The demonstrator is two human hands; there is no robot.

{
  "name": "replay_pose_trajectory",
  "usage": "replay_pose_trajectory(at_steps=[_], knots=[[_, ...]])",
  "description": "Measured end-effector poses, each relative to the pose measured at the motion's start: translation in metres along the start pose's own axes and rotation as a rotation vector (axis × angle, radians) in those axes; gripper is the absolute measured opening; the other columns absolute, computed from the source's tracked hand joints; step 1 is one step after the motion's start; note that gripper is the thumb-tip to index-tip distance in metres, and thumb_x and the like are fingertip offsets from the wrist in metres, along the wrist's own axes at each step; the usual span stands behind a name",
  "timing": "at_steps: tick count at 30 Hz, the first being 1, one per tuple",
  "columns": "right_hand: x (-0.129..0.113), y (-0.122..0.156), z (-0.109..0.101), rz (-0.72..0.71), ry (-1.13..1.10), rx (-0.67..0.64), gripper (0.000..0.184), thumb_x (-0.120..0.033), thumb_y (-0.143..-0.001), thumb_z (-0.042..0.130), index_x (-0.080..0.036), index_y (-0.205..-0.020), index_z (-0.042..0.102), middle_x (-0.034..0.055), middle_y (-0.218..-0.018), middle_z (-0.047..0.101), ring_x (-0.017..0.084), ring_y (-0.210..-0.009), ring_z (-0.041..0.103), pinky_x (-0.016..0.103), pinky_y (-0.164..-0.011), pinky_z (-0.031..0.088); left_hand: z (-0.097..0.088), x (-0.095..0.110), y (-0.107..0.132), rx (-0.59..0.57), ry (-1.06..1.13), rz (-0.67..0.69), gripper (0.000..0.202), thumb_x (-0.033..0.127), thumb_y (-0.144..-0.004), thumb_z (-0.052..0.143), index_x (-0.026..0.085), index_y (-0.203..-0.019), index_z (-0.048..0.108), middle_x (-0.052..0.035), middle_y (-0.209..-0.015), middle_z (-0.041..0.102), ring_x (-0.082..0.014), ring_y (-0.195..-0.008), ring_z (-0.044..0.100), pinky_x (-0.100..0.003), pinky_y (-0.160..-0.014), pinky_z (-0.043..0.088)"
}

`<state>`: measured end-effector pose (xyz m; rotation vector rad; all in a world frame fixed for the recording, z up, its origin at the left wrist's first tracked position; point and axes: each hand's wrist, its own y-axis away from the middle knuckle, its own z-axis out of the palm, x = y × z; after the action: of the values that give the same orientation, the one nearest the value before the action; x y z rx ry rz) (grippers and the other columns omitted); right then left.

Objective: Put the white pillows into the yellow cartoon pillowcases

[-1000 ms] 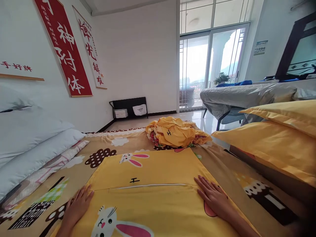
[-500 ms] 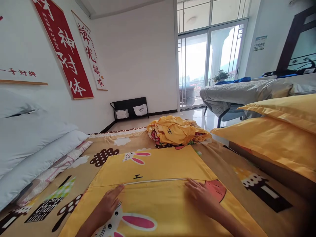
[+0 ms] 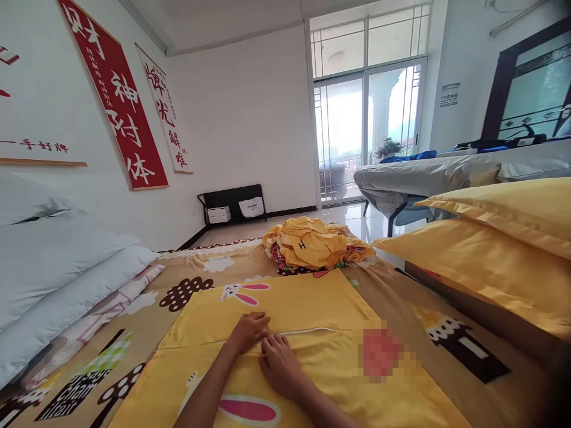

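Note:
A yellow pillowcase (image 3: 307,303) printed with white rabbits lies flat in front of me. Across its middle runs a seam with a thin white strip (image 3: 312,330) showing to the right of my hands. My left hand (image 3: 250,331) is at this seam, its fingers bent and closed on the cloth. Close beside it, slightly nearer to me, my right hand (image 3: 281,358) also has curled fingers at the seam edge. The exact grip of the fingertips is partly hidden. A large rabbit print near me is partly covered by my forearms.
The pillowcase rests on a brown patterned bed sheet (image 3: 147,321). Beyond it is a crumpled heap of yellow bedding (image 3: 312,244). White pillows (image 3: 80,279) are stacked at left, yellow pillows (image 3: 486,255) at right. A covered table (image 3: 414,178) stands behind, near glass doors.
Both hands have moved from the two ends of the white strip to its middle, close together. Their fingers are now curled. Less of the strip shows, and the view has tilted up slightly.

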<state>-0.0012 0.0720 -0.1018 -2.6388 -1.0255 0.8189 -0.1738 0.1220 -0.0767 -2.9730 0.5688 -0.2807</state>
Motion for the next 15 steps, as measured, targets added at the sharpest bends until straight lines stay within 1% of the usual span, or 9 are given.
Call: replay_pose_trajectory(at_steps=[3,5,8,11,13,15], knots=[[-0.003,0.005,-0.004,-0.004,-0.04,-0.035,0.014,-0.018,-0.083,0.047,-0.021,-0.089,0.06,0.0048,-0.101,0.063,0.021,-0.1,0.051,0.032,-0.09,0.035,0.003,0.005,0.005,0.039,0.0,0.011,0.031,0.03,-0.086,0.054,0.023,-0.115,0.062,-0.0072,-0.124,0.062,-0.0222,-0.118,0.052,-0.039,-0.1,0.038],[-0.004,0.007,-0.008,-0.029,-0.08,-0.044,0.017,-0.018,-0.083,0.048,-0.021,-0.094,0.061,0.0039,-0.105,0.063,0.02,-0.103,0.05,0.031,-0.091,0.034,0.004,0.008,0.008,0.054,0.011,0.013,0.026,0.03,-0.083,0.059,0.022,-0.107,0.064,-0.006,-0.117,0.064,-0.0207,-0.111,0.055,-0.035,-0.098,0.039],[-0.004,0.01,-0.013,-0.053,-0.094,-0.062,0.022,-0.021,-0.084,0.05,-0.022,-0.102,0.062,0.0043,-0.111,0.061,0.02,-0.107,0.048,0.032,-0.095,0.032,0.004,0.009,0.008,0.064,0.03,-0.001,0.02,0.03,-0.081,0.063,0.022,-0.1,0.065,-0.0037,-0.11,0.065,-0.0185,-0.105,0.056,-0.031,-0.093,0.04],[-0.005,0.012,-0.016,-0.044,-0.066,-0.102,0.019,-0.022,-0.085,0.049,-0.022,-0.096,0.065,0.0045,-0.104,0.062,0.021,-0.103,0.049,0.032,-0.093,0.033,0.005,0.005,-0.001,0.076,0.034,-0.043,0.01,0.027,-0.084,0.058,0.02,-0.088,0.065,-0.0034,-0.101,0.065,-0.0177,-0.097,0.057,-0.03,-0.087,0.041],[-0.006,0.012,-0.017,-0.048,-0.06,-0.097,0.018,-0.021,-0.086,0.047,-0.022,-0.092,0.065,0.004,-0.1,0.062,0.02,-0.1,0.049,0.031,-0.091,0.034,0.006,0.002,-0.013,0.095,0.04,-0.086,0.01,0.026,-0.085,0.056,0.019,-0.085,0.063,-0.0037,-0.097,0.064,-0.0171,-0.093,0.057,-0.028,-0.082,0.042],[-0.007,0.013,-0.017,-0.046,-0.063,-0.081,0.019,-0.019,-0.087,0.046,-0.021,-0.089,0.065,0.004,-0.098,0.062,0.019,-0.098,0.05,0.031,-0.09,0.034,0.008,0.0,-0.024,0.136,0.044,-0.148,0.012,0.027,-0.086,0.055,0.018,-0.084,0.062,-0.0046,-0.096,0.064,-0.0181,-0.092,0.057,-0.029,-0.082,0.041]])
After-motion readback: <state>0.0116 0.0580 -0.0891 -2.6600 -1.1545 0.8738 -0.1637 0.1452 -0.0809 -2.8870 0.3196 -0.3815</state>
